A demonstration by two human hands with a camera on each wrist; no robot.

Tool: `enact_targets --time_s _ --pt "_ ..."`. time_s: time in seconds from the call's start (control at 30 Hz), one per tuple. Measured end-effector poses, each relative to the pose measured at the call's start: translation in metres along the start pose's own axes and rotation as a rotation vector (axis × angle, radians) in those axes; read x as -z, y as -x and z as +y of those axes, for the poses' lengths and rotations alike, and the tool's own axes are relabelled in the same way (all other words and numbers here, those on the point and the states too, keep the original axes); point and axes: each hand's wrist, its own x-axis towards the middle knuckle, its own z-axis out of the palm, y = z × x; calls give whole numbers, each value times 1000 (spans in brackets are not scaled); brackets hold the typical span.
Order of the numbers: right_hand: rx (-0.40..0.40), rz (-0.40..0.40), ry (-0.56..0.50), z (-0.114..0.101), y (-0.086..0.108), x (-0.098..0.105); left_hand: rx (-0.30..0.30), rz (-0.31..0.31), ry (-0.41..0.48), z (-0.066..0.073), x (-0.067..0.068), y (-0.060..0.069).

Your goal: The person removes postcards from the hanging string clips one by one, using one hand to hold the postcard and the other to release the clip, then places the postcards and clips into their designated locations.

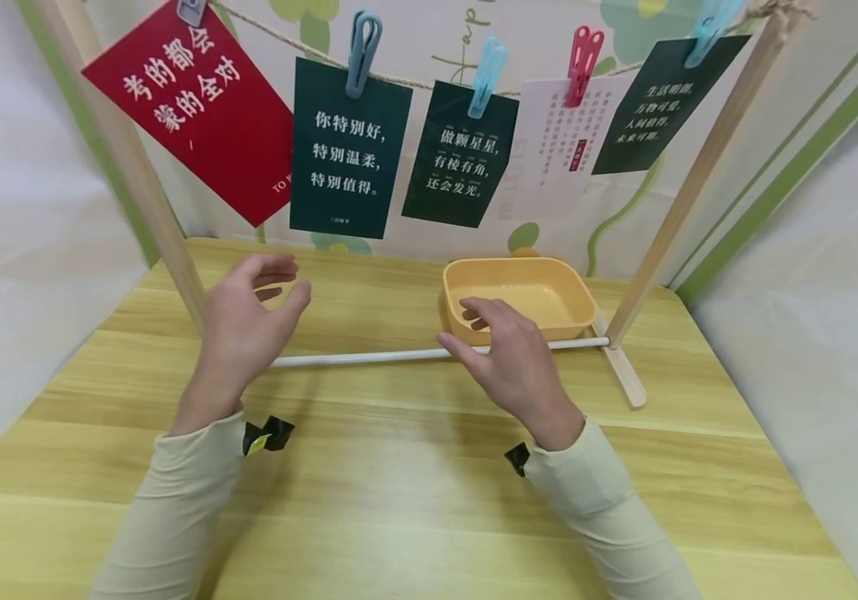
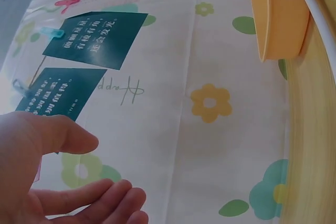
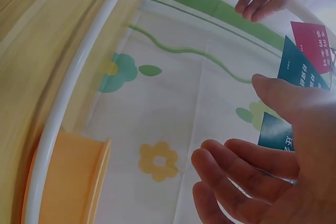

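Observation:
My left hand hovers over the table near the left wooden post, fingers loosely bent and holding nothing. My right hand is in the air before the yellow basin, also with nothing in it. Above them, cards hang from a twine line: a red card, a dark green card, a second green card, a pale pink card and a third green card. Clothespins grip them, among them a blue-grey clothespin and a pink clothespin.
The twine runs between the left wooden post and the right wooden post. A white rod joins them low down, crossing in front of the basin. Behind hangs a flower-patterned cloth. The wood-grain table spreads below.

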Motion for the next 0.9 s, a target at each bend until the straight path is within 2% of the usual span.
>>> enact_targets --time_s 0.27,0.47,0.73,0.9 --pt "36 13 -73 -11 -11 4 -14 77 120 -3 8 0" --pt "81 31 -102 -18 -17 10 -24 147 194 2 7 -2" --pt "148 34 -119 -36 -25 19 -107 337 259 9 7 -6" --pt "181 45 -119 -44 -29 25 -135 403 407 11 7 -12"
